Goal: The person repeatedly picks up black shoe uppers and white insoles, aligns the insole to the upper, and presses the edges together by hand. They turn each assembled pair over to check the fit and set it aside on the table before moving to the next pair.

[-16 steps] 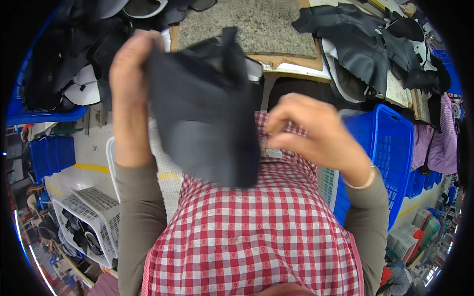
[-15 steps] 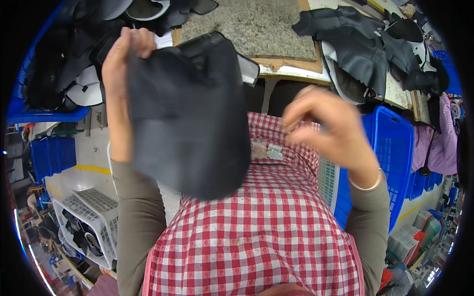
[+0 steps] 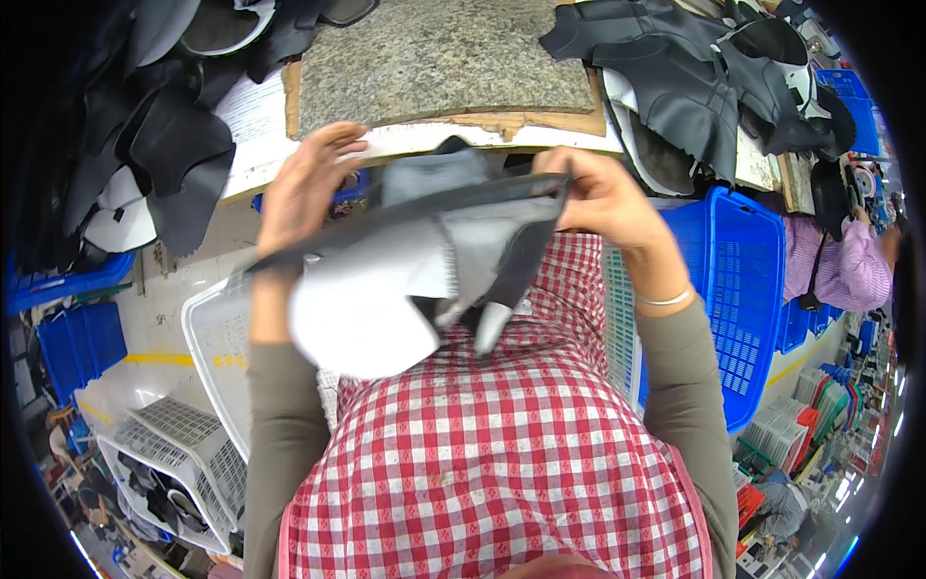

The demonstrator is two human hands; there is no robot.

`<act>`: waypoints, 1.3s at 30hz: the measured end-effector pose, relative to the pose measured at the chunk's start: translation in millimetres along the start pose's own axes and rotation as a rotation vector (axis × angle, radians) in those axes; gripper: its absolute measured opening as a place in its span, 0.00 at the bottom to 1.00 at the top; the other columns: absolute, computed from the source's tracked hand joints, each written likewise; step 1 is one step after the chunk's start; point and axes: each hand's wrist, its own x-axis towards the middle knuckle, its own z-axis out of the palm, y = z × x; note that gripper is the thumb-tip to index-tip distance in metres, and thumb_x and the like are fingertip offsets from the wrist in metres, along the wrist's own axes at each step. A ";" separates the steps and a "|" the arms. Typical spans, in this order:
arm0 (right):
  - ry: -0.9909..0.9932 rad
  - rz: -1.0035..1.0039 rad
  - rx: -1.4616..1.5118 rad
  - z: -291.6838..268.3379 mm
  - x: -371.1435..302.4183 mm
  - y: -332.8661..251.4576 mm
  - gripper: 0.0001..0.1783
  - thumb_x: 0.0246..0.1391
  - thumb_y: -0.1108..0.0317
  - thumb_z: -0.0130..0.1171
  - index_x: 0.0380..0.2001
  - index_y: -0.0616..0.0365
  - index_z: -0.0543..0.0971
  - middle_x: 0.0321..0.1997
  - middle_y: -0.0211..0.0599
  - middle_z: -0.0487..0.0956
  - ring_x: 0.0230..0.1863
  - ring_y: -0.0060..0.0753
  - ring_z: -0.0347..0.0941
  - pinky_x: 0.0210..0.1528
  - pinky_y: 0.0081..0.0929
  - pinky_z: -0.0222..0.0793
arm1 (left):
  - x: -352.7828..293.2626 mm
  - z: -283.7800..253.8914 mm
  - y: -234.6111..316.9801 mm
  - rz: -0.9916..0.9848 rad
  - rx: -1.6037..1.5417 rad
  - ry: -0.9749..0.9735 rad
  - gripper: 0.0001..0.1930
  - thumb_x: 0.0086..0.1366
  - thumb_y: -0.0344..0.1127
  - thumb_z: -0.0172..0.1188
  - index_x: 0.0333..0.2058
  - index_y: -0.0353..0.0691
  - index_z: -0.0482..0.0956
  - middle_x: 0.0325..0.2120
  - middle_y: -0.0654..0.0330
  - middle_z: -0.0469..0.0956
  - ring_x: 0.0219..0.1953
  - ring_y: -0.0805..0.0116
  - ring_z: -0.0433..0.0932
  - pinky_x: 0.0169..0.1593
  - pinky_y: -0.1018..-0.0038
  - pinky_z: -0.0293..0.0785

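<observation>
A black leather piece with a white lining, which looks like a shoe upper (image 3: 381, 265), hangs blurred in front of my apron, its pale inner side showing. My right hand (image 3: 606, 201) pinches its right-hand corner between thumb and fingers. Beyond its left end, my left hand (image 3: 307, 188) is open, with the fingers stretched out and nothing seen in them. The black edge of the upper passes in front of my left wrist. A grey-black flap (image 3: 434, 174) shows behind the upper's top edge, blurred; I cannot tell whether it belongs to the same piece.
Ahead is a bench with a speckled stone slab (image 3: 444, 63). Black uppers lie heaped at left (image 3: 174, 145) and right (image 3: 666, 96). A blue basket (image 3: 738, 318) stands by my right arm, a white basket (image 3: 217, 328) by my left. Another person's pink sleeve (image 3: 854, 261) is at far right.
My left hand has let go of the upper, and my right hand, empty before, now grips its corner. The upper has turned from its black face to its white lining.
</observation>
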 end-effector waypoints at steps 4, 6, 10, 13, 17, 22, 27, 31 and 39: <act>-0.145 0.201 -0.314 -28.8 -9.0 -17.7 0.12 0.55 0.71 0.73 0.38 0.61 0.80 0.33 0.25 0.78 0.35 0.17 0.72 0.41 0.23 0.72 | -7.4 11.3 3.8 -0.142 0.223 -0.331 0.27 0.76 0.53 0.52 0.54 0.33 0.82 0.48 0.54 0.84 0.52 0.64 0.81 0.60 0.68 0.74; -0.252 0.212 -0.554 -26.1 -5.4 -18.7 0.16 0.53 0.68 0.73 0.41 0.61 0.80 0.32 0.31 0.80 0.34 0.26 0.75 0.42 0.28 0.73 | -1.8 29.8 -5.8 -0.107 0.383 -0.519 0.18 0.75 0.41 0.58 0.54 0.34 0.81 0.45 0.56 0.83 0.47 0.70 0.79 0.53 0.73 0.74; -0.280 0.221 -0.583 -11.8 2.5 -29.1 0.17 0.52 0.67 0.73 0.43 0.59 0.81 0.36 0.36 0.83 0.37 0.34 0.79 0.43 0.31 0.74 | 14.8 64.7 -5.8 -0.129 0.521 -0.357 0.19 0.66 0.36 0.69 0.54 0.38 0.80 0.37 0.63 0.76 0.41 0.74 0.73 0.48 0.73 0.71; -0.201 0.168 -0.599 -4.5 4.9 -36.3 0.17 0.50 0.67 0.74 0.41 0.60 0.80 0.35 0.37 0.82 0.36 0.37 0.79 0.41 0.32 0.74 | 23.5 71.0 -8.7 0.123 0.489 -0.487 0.12 0.65 0.36 0.70 0.44 0.37 0.83 0.37 0.62 0.75 0.43 0.74 0.72 0.48 0.74 0.70; -0.115 0.082 -0.825 10.7 3.0 -29.8 0.20 0.46 0.64 0.79 0.36 0.60 0.80 0.29 0.37 0.78 0.30 0.34 0.78 0.34 0.30 0.73 | 5.5 44.2 -36.6 -0.394 -0.240 0.090 0.07 0.67 0.35 0.69 0.35 0.37 0.87 0.31 0.63 0.84 0.34 0.71 0.81 0.44 0.72 0.76; -0.016 0.114 -0.869 24.1 1.6 -23.6 0.20 0.44 0.66 0.78 0.38 0.58 0.79 0.34 0.42 0.80 0.35 0.48 0.79 0.37 0.34 0.75 | -73.1 28.5 -44.9 -0.402 -0.449 0.392 0.11 0.68 0.38 0.68 0.40 0.35 0.83 0.32 0.61 0.84 0.34 0.70 0.82 0.45 0.74 0.77; 0.129 0.461 -0.675 7.4 13.5 -48.4 0.16 0.51 0.73 0.75 0.42 0.60 0.80 0.32 0.28 0.81 0.36 0.18 0.77 0.38 0.24 0.75 | -136.4 40.6 8.4 -0.230 -0.108 -0.448 0.13 0.68 0.29 0.66 0.51 0.39 0.82 0.40 0.59 0.85 0.40 0.69 0.85 0.44 0.73 0.82; 0.017 0.407 -0.608 5.3 29.2 -57.4 0.19 0.55 0.74 0.73 0.48 0.62 0.79 0.37 0.28 0.81 0.40 0.13 0.75 0.41 0.20 0.75 | -120.7 69.8 0.0 -0.168 -0.126 -0.030 0.32 0.69 0.30 0.64 0.69 0.36 0.65 0.67 0.49 0.70 0.64 0.58 0.75 0.63 0.63 0.75; -0.013 0.321 -0.861 3.4 18.3 -47.1 0.31 0.51 0.68 0.77 0.56 0.60 0.76 0.40 0.35 0.79 0.36 0.23 0.72 0.42 0.27 0.74 | -31.3 84.6 -14.6 0.395 0.690 0.115 0.33 0.56 0.27 0.71 0.61 0.33 0.69 0.56 0.46 0.72 0.60 0.47 0.71 0.65 0.57 0.67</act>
